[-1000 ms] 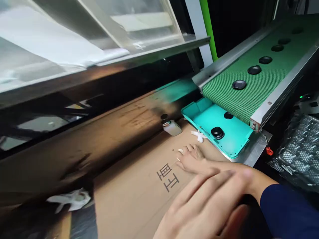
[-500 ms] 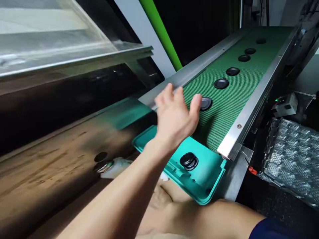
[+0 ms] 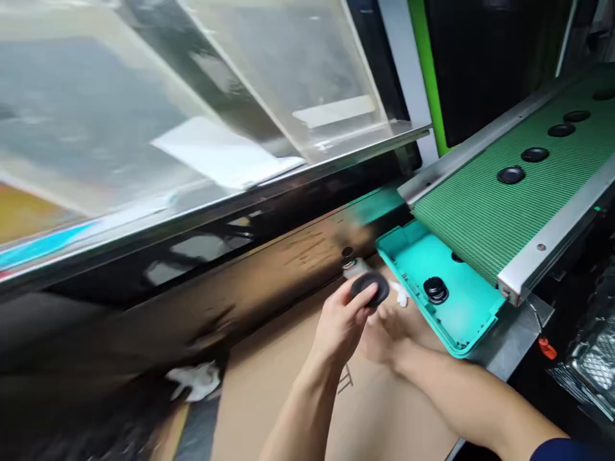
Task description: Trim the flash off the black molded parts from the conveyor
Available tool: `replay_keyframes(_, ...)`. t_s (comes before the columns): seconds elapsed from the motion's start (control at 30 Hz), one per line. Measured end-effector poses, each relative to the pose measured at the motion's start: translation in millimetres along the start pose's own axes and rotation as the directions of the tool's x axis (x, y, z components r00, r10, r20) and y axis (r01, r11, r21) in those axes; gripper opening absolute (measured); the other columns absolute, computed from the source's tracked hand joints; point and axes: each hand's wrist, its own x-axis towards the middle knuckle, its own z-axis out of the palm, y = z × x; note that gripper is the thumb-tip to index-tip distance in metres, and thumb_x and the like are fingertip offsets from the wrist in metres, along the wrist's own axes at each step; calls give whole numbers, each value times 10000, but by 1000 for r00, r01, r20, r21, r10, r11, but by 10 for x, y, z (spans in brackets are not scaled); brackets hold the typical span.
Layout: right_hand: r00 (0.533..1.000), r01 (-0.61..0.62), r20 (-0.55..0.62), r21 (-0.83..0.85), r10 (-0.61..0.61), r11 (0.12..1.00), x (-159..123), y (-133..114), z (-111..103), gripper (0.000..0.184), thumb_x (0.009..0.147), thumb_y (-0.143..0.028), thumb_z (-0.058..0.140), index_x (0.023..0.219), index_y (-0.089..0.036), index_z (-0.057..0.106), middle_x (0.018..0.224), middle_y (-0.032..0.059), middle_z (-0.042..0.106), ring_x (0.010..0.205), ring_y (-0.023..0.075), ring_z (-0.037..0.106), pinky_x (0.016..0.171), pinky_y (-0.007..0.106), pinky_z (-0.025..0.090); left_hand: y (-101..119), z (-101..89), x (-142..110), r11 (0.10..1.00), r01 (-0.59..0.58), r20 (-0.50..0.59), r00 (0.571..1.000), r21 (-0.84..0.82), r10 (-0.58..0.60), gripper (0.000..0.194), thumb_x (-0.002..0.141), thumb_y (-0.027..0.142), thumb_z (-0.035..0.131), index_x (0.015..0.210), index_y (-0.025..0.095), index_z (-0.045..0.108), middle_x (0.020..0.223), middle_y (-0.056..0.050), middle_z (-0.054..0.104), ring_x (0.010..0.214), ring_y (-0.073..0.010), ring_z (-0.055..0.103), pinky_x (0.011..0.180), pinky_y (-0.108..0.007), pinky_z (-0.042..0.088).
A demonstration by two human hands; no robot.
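Note:
My left hand (image 3: 339, 323) is closed on a round black plastic disc (image 3: 371, 289), thumb on its upper face, held above the cardboard-covered surface. My right hand (image 3: 379, 336) is just beyond it, low over the cardboard (image 3: 298, 358). Its fingers are partly hidden by my left hand, and whatever they hold cannot be made out. To the right, a teal tray (image 3: 466, 314) sits under the end of the green conveyor belt (image 3: 509, 224). In the tray lie black parts (image 3: 435, 289), with another partly hidden under the belt end.
Several black discs (image 3: 510, 174) rest on the belt. A small bottle (image 3: 354, 267) and a crumpled white scrap (image 3: 400, 294) are near my hands. A white glove or cloth (image 3: 195, 381) lies at lower left. A metal-edged machine ledge (image 3: 216, 218) runs along the left.
My left hand has come back from the belt's near end with the nearest black disc and is now over the cardboard. The view has turned left.

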Motion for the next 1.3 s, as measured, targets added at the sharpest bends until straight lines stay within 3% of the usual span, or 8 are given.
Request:
replay_keyframes(0.1,999,50,25,-65,-48,997,50,89,77,306,998,-285,527,1238,-157,666,1203,154,668,1117,296,591,953,458,514,-510,-933,-337,952,213,-232,936,-222,-264,304,671,240,839,942,121,769,832,-52,740,593,-109,596,435,-168,400)
replay_keyframes(0.23,982,87,-175,50,-77,995,51,53,159,399,1007,-327,564,1362,-155,622,1297,154,630,1178,265,542,1045,418,470,-953,-1413,-555,890,148,-345,885,-431,-314,99,777,138,682,854,118,742,844,-57,756,679,-140,682,553,-199,521)
replay_keyframes(0.33,946,236,-257,133,-196,963,-94,-138,272,430,1002,-361,587,1380,-161,629,1327,153,612,1198,254,531,1056,396,473,-1025,-1424,-552,832,122,-276,909,-542,-313,143,870,135,589,850,133,731,877,-64,766,810,-175,725,792,-303,607)
replay_keyframes(0.53,906,421,-19,-40,-422,906,-317,-470,448,385,1026,-367,549,1360,-211,659,1382,152,609,1203,275,522,1030,434,471,-1032,-1429,-635,649,216,8,952,-730,-307,398,1005,389,487,1077,83,732,1155,-187,754,1181,-294,689,1087,-442,524)
replay_keyframes(0.9,970,244,27,-110,-243,963,-332,-588,436,397,1062,-310,418,1343,-197,674,1371,145,623,1159,272,529,1021,436,441,-1152,-1412,-529,609,185,-54,934,-772,-352,297,1018,283,483,987,111,724,1140,-157,755,1157,-254,698,1090,-396,522)
replay_keyframes(1.0,951,308,56,-106,-304,945,-317,-557,433,410,1063,-343,416,1368,-210,656,1399,139,600,1162,279,520,1017,435,444,-1148,-1448,-543,633,203,-41,936,-747,-349,337,1036,295,458,983,109,734,1116,-150,763,1132,-252,705,1086,-406,523)
replay_keyframes(1.17,980,184,-69,-45,-187,982,-160,-362,335,368,1011,-337,545,1326,-178,649,1283,158,606,1176,287,519,1052,443,451,-1157,-1463,-530,702,126,-122,949,-701,-292,375,1056,285,430,975,91,740,1023,-140,771,1042,-228,717,1054,-402,532)
replay_keyframes(1.3,984,177,-58,153,-170,972,-154,-312,306,577,863,-326,744,1372,-167,522,1280,147,559,1188,263,566,1026,408,500,-1108,-1410,-540,745,75,-165,956,-662,-243,347,1059,346,472,1065,109,725,1049,-119,763,1008,-202,717,1032,-377,543)
